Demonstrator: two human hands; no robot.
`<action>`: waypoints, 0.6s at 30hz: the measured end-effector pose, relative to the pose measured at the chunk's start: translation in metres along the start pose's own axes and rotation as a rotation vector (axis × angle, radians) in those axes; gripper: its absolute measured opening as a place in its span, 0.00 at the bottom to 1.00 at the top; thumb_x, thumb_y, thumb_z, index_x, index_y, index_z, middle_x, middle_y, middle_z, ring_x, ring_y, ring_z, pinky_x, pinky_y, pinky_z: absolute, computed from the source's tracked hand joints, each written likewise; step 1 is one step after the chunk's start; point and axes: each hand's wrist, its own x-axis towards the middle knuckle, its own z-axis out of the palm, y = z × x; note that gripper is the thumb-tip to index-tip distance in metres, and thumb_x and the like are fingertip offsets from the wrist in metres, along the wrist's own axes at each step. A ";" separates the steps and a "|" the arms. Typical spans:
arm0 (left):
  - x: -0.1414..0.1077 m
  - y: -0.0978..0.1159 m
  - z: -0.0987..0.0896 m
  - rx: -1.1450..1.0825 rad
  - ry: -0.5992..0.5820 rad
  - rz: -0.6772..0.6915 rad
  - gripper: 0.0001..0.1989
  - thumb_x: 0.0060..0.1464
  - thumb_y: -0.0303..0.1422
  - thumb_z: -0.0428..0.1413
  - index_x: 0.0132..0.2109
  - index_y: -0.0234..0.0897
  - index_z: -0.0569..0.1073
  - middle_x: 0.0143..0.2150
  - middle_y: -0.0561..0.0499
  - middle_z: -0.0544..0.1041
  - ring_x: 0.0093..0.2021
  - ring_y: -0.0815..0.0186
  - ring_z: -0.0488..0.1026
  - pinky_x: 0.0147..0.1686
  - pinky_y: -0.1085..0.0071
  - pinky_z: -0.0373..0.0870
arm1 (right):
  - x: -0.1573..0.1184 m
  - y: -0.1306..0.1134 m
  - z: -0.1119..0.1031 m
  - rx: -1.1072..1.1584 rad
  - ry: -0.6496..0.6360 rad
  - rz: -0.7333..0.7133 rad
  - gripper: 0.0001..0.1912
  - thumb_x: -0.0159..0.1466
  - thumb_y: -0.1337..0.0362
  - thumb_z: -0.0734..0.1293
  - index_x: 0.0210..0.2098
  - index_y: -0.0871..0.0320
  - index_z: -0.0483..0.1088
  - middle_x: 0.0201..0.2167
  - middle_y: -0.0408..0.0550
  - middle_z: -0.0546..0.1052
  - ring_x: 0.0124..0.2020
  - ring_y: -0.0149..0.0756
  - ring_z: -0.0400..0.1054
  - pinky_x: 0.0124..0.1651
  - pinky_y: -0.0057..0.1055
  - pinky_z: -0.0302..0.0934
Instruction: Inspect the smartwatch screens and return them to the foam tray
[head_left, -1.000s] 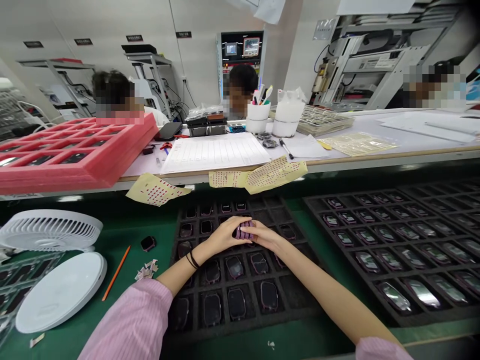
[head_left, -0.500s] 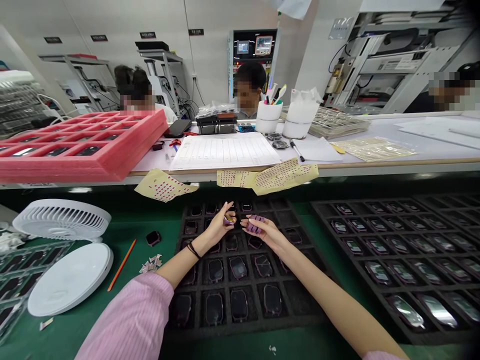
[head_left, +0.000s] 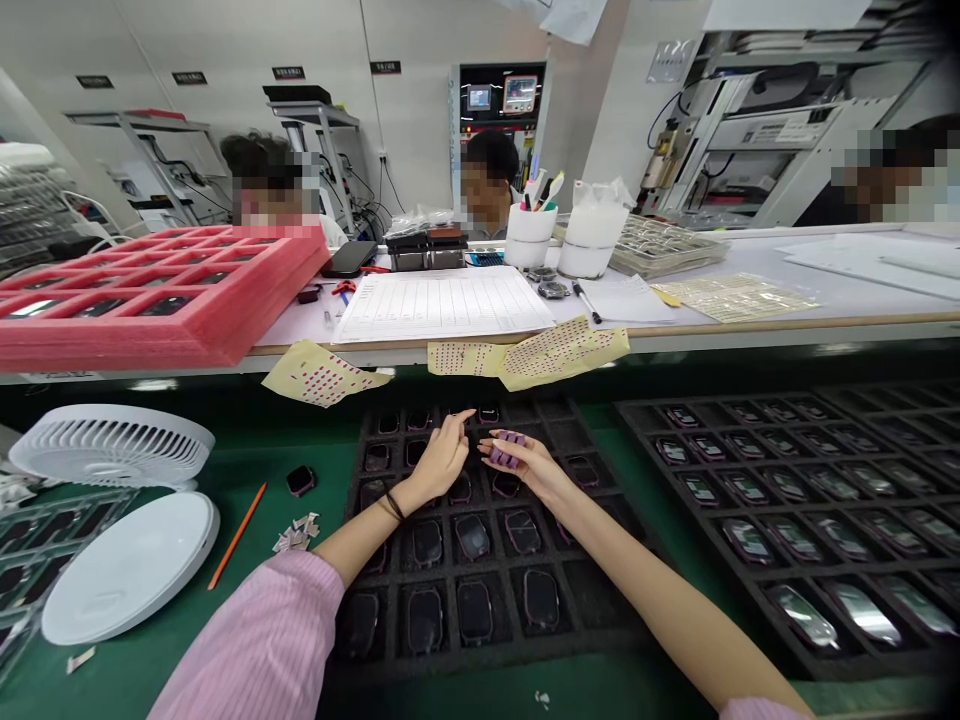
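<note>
My left hand hovers over the black foam tray, its fingers stretched out towards the far rows and nothing visible in them. Close to its right, my right hand carries several small purple strips across its slightly curled fingers. Both hands are above pockets holding dark smartwatch bodies with purple-edged rims. A black wristband circles my left wrist. Neither hand appears to touch a watch.
A second black foam tray of watches lies to the right on the green mat. To the left are a loose watch, paper scraps, an orange pencil, a white fan and a round white base.
My hands have drawn apart since they were pressed together. The small purple piece in my left fingers no longer shows, and those fingers now stretch forward.
</note>
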 end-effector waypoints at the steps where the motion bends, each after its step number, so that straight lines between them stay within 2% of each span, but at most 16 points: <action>1: -0.001 0.000 -0.002 0.210 -0.050 0.103 0.23 0.60 0.30 0.42 0.62 0.36 0.58 0.45 0.46 0.68 0.45 0.61 0.66 0.48 0.61 0.61 | 0.000 0.000 -0.001 0.000 0.002 -0.006 0.20 0.42 0.64 0.79 0.34 0.61 0.75 0.35 0.54 0.81 0.43 0.48 0.75 0.49 0.45 0.68; 3: -0.001 0.000 -0.004 0.487 -0.168 0.223 0.22 0.61 0.28 0.40 0.61 0.35 0.58 0.49 0.43 0.68 0.49 0.58 0.65 0.49 0.59 0.60 | 0.001 0.000 -0.002 -0.002 0.005 -0.014 0.20 0.41 0.64 0.80 0.33 0.60 0.75 0.34 0.53 0.81 0.44 0.48 0.75 0.50 0.46 0.68; 5: -0.003 0.002 -0.005 0.611 -0.243 0.269 0.21 0.61 0.28 0.40 0.60 0.34 0.59 0.52 0.42 0.68 0.51 0.58 0.65 0.49 0.60 0.61 | 0.001 0.000 -0.002 -0.004 0.008 -0.021 0.20 0.41 0.63 0.80 0.33 0.60 0.76 0.34 0.51 0.81 0.44 0.48 0.75 0.50 0.46 0.67; 7: -0.006 0.007 -0.005 0.702 -0.231 0.252 0.20 0.61 0.31 0.43 0.59 0.33 0.61 0.52 0.41 0.67 0.51 0.56 0.65 0.49 0.60 0.62 | 0.001 0.000 -0.002 -0.008 0.010 -0.026 0.20 0.41 0.64 0.80 0.33 0.59 0.76 0.34 0.51 0.81 0.44 0.48 0.75 0.50 0.46 0.67; 11: -0.014 0.017 -0.003 0.887 -0.130 0.107 0.19 0.59 0.35 0.47 0.56 0.32 0.66 0.49 0.39 0.68 0.50 0.52 0.65 0.49 0.56 0.63 | 0.003 0.000 -0.003 -0.012 0.023 -0.042 0.21 0.39 0.63 0.80 0.32 0.59 0.76 0.34 0.51 0.81 0.43 0.48 0.75 0.49 0.45 0.68; 14: -0.017 0.019 -0.004 0.944 -0.134 0.032 0.19 0.60 0.35 0.47 0.54 0.33 0.69 0.47 0.38 0.69 0.48 0.50 0.67 0.47 0.55 0.65 | 0.004 0.001 -0.004 -0.016 0.036 -0.050 0.21 0.40 0.63 0.80 0.32 0.59 0.76 0.34 0.51 0.81 0.42 0.47 0.76 0.48 0.45 0.68; 18: -0.014 0.016 -0.010 0.808 -0.197 -0.006 0.17 0.61 0.33 0.46 0.54 0.33 0.70 0.45 0.41 0.69 0.44 0.56 0.70 0.47 0.61 0.67 | 0.005 0.001 -0.005 -0.022 0.044 -0.051 0.22 0.39 0.63 0.80 0.33 0.60 0.76 0.34 0.52 0.81 0.41 0.47 0.76 0.48 0.45 0.69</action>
